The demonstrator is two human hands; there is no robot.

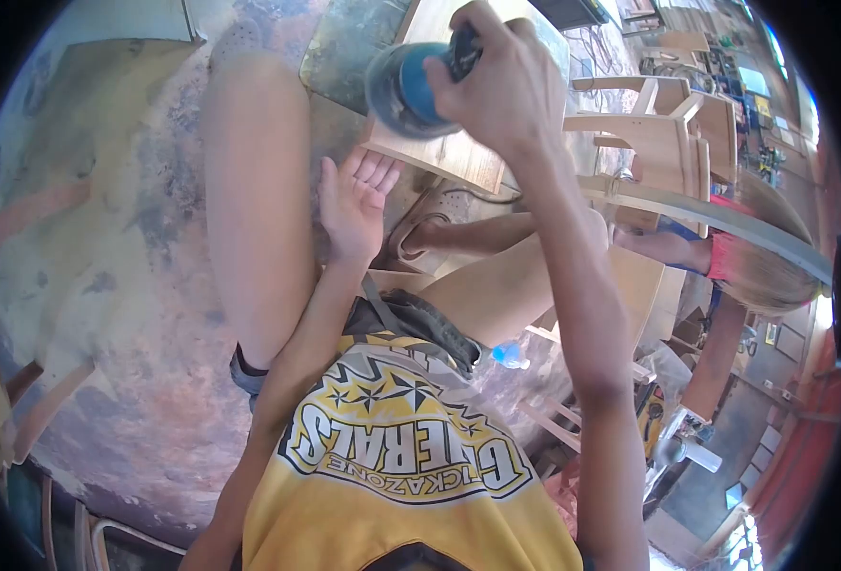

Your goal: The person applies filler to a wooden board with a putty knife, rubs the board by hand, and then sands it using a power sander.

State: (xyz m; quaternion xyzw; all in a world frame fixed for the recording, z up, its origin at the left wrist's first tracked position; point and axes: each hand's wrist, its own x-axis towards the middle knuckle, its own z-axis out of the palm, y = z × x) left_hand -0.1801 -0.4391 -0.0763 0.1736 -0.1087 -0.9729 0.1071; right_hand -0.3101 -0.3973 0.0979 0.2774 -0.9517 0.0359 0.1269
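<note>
My right hand (501, 81) is wrapped round the top of a blue and black power sander (418, 84), its round base blurred over a pale wooden board (468, 157). The board lies in front of me, beyond my knees. Below its near left corner is my left hand (356, 205), palm up with the fingers stretched out. Its fingertips are right at the board's edge and nothing shows in the palm.
Wooden stools or chairs (653, 119) stand to the right. Close by, another person in a red top (720, 249) leans in, partly behind a pale wooden bar (706, 214). A small bottle with blue (510, 356) lies on the stained floor (144, 314).
</note>
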